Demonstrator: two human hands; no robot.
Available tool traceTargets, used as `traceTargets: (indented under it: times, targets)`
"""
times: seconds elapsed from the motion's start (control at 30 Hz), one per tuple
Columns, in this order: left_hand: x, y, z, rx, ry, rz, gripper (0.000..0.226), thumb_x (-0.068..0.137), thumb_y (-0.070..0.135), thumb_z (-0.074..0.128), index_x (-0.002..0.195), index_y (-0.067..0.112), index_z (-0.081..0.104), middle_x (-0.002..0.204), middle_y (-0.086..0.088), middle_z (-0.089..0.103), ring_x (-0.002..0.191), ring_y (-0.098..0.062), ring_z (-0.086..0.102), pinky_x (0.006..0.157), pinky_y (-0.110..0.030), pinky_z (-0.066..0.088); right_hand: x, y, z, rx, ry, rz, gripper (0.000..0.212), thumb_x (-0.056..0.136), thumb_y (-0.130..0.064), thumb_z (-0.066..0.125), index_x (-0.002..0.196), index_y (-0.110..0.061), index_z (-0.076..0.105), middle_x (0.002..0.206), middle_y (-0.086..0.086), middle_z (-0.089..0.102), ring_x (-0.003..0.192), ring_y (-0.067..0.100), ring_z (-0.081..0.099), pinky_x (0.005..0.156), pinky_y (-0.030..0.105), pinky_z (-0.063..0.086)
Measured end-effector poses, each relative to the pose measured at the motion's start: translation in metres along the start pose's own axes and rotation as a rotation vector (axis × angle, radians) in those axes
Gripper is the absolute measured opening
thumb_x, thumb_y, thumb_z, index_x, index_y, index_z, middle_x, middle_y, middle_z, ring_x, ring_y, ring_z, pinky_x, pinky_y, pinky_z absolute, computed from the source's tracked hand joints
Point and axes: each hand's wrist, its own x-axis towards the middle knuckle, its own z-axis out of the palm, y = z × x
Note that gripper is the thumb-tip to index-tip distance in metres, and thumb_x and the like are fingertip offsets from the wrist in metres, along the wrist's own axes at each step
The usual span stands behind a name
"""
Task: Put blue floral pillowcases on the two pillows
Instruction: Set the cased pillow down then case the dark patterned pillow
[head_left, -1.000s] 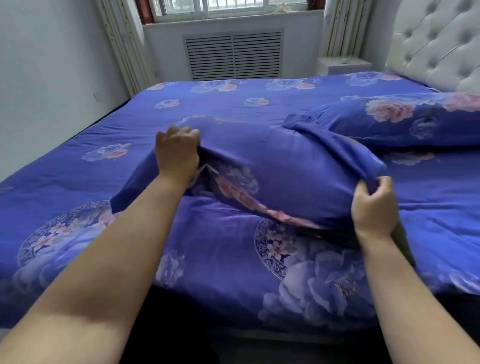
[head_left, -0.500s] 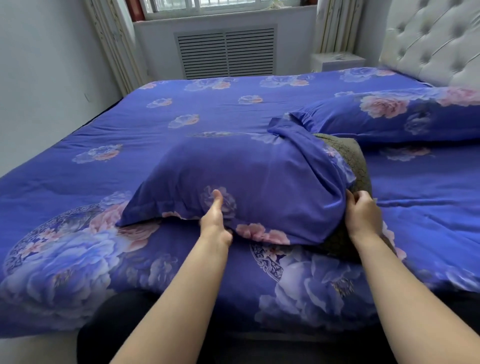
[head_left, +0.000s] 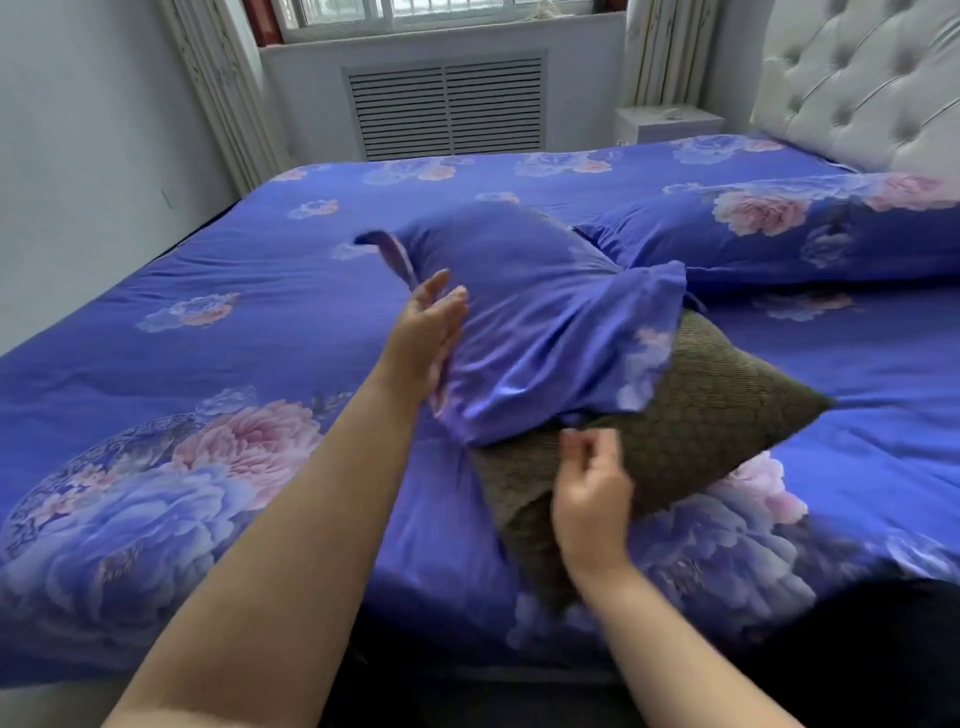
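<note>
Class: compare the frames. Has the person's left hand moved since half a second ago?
Yes. The left hand has left the pillowcase's near lower edge and now lies open against its left side, farther up toward the window grille.

The pillow (head_left: 691, 426) has swung round, its olive end now bared, left hand (head_left: 423, 338) flat against the pillowcase (head_left: 535, 322).

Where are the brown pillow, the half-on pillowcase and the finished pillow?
brown pillow (head_left: 717, 415), head view, bare woven corner.
pillowcase (head_left: 530, 332), head view, plain blue middle.
finished pillow (head_left: 779, 234), head view, blue cover beside the pink flower.
</note>
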Motion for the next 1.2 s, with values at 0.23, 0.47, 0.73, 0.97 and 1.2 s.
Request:
traceTargets:
  times: [0.23,0.47,0.73,0.97,1.2]
  targets:
    - [-0.029,-0.035,0.016,0.978,-0.454,0.123,0.080,0.079,0.050,0.068,0.146,0.030,0.028,0.153,0.006,0.027,0.139,-0.006,0.028,0.112,-0.021,0.022,0.035,-0.026,-0.008,-0.367,-0.162,-0.147,0.016,0.090,-0.036,0.058,0.093,-0.021,0.060,0.092,0.004,0.067,0.090,0.030,0.062,0.069,0.035,0.042]
    - [-0.036,-0.071,0.023,1.405,-0.220,0.624,0.075,0.078,0.042,0.067,0.143,0.045,0.030,0.159,0.001,0.010,0.137,-0.027,0.031,0.104,-0.041,0.036,0.079,0.000,-0.039,-0.339,0.071,-0.202,0.047,0.077,0.007,0.049,0.115,-0.018,0.060,0.116,0.009,0.049,0.108,0.030,0.049,0.087,0.033,0.041]
    - [-0.052,-0.033,0.050,0.741,-0.016,0.668,0.025,0.091,0.015,0.048,0.066,0.015,0.051,0.060,0.014,0.044,0.059,-0.002,0.036,0.059,-0.019,0.031,0.123,0.003,-0.056,-0.613,-0.131,-0.259,0.049,0.088,-0.028,0.061,0.135,-0.031,0.048,0.153,0.006,0.021,0.139,0.036,0.016,0.110,0.053,0.017]
    - [-0.082,-0.086,0.028,0.733,-0.277,0.235,0.042,0.093,0.041,0.036,0.060,0.016,0.039,0.056,0.005,0.038,0.053,-0.006,0.033,0.059,-0.033,0.033,0.124,0.011,-0.076,-0.274,-0.185,-0.310,0.023,0.098,-0.022,0.042,0.099,-0.013,0.063,0.108,-0.007,0.064,0.107,0.001,0.046,0.112,0.057,0.017]
    - [-0.087,-0.107,0.019,0.751,0.261,0.039,0.034,0.082,0.043,0.068,0.100,0.021,0.050,0.103,0.002,0.052,0.095,-0.015,0.053,0.086,-0.028,0.041,0.126,0.006,-0.065,-0.608,-0.107,-0.028,0.083,0.082,-0.073,0.040,0.135,-0.010,0.039,0.143,0.012,0.040,0.136,0.031,0.030,0.110,0.054,0.017]
